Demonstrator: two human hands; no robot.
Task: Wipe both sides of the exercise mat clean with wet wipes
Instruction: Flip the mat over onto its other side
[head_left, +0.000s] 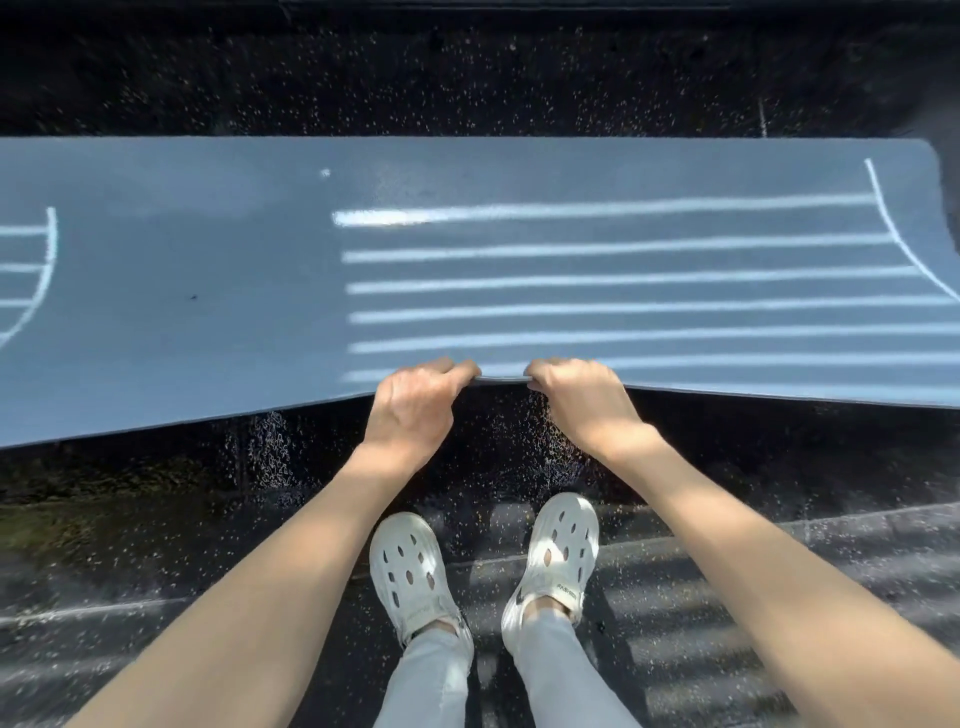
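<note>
- Head view: dark speckled floor (467, 78), sunlit bands lower right
- Exercise mat (208, 291): blue-grey, white stripes, spread across the floor, near edge raised at centre
- Left hand (415, 410): fingers curled round the near edge
- Right hand (582, 400): gripping the same edge, just beside
- White perforated clogs (410, 571) below

Only one bit of readable text here. The white perforated rubber clog (558, 551) on the right foot has a heel strap (567, 591) with small dark capitals, upside down from this angle, that look like "FASHION". The matching left clog (408, 571), just beside it, has lettering on its own strap (422, 616) too, but that's too faint and blurry to make out. Beyond the right clog, the blue-grey foam exercise mat (208, 291) carries printed white stripes and curved lines, marks rather than letters.
</note>
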